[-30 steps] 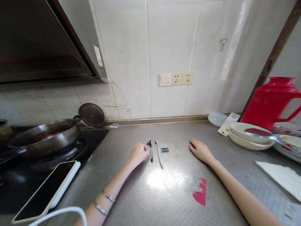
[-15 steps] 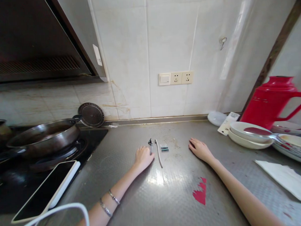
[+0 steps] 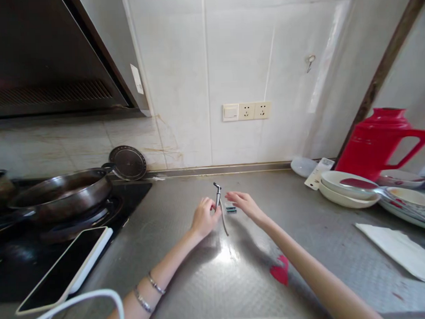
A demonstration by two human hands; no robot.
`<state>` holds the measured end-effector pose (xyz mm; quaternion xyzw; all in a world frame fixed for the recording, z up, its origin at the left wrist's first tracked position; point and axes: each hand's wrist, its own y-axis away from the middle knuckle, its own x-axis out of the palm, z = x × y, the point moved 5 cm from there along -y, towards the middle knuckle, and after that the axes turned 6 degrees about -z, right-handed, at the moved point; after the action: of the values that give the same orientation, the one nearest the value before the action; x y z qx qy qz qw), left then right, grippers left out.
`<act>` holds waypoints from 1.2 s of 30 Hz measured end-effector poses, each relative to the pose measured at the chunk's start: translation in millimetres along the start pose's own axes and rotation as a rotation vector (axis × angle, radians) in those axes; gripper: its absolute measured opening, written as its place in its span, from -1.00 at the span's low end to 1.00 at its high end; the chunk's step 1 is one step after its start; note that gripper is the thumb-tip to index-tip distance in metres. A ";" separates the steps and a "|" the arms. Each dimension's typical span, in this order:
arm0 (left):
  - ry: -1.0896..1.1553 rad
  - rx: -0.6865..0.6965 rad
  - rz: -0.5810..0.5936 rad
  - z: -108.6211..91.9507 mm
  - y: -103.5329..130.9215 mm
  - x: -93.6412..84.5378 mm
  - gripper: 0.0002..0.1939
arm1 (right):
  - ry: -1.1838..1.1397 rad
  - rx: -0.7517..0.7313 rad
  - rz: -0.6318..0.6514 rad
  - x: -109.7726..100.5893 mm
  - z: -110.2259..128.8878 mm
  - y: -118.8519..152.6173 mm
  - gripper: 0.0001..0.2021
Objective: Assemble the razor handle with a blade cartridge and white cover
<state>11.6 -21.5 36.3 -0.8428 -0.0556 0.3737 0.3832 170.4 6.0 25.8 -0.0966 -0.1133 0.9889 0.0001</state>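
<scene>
My left hand [image 3: 202,219] is raised just off the counter, thumb and fingers pinching a slim silver tool [image 3: 218,196] with a dark angled head. The tool stands nearly upright, head at the top; its exact kind is too small to tell. My right hand [image 3: 247,206] hovers close on the right, fingers stretched out and holding nothing, apart from the tool. Between the hands, a thin pale curved strip [image 3: 225,224] lies on the counter, partly covered by my left hand. Beside it sits a small teal item in clear packaging [image 3: 231,208], its top near my right fingertips.
To the left are a steel pan [image 3: 65,189] on the black cooktop and a phone [image 3: 65,271] with a white cable [image 3: 109,292]. On the right stand a red thermos [image 3: 375,142], stacked bowls [image 3: 349,199] and a white paper [image 3: 399,250]. A red patch [image 3: 279,271] marks the metal counter [image 3: 203,294].
My left hand has lifted the silver tool from the counter and tipped it upright. My right hand has left its spot on the counter and moved left toward the tool.
</scene>
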 end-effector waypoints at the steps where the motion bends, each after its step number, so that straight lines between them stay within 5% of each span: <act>1: 0.028 0.026 0.001 -4.6 1.9 0.2 -0.83 | -0.138 0.079 0.031 11.8 3.1 2.7 -0.58; 5: 0.100 0.119 0.018 -18.4 8.4 0.3 -0.85 | -0.499 0.197 0.024 34.1 12.3 11.5 -0.63; 11: 0.164 0.070 0.002 -13.3 7.4 -3.9 -0.76 | -0.509 0.176 -0.064 22.6 13.1 17.7 -0.60; 14: 0.356 -0.202 -0.073 6.4 -3.1 -3.0 -0.69 | -0.524 0.186 -0.073 19.5 12.3 23.4 -0.61; 18: 0.869 -0.755 -0.114 36.0 -16.5 11.9 -0.72 | -0.528 0.258 -0.089 27.9 6.1 30.9 -0.61; 23: 1.285 -1.210 -0.011 44.8 -20.9 34.9 -0.70 | -0.624 0.290 -0.115 46.5 1.4 37.5 -0.58; 29: 1.483 -1.243 0.298 26.9 -14.2 60.1 -0.58 | -0.656 0.358 -0.085 64.1 -0.6 49.0 -0.60; 36: 1.567 -1.154 0.339 18.2 -14.2 66.3 -0.51 | -0.627 0.367 -0.138 63.6 -6.1 50.5 -0.62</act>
<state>49.4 24.7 -0.7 -0.9065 0.1617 -0.3244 -0.2165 110.2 -40.5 -3.5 0.2203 0.0653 0.9720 0.0493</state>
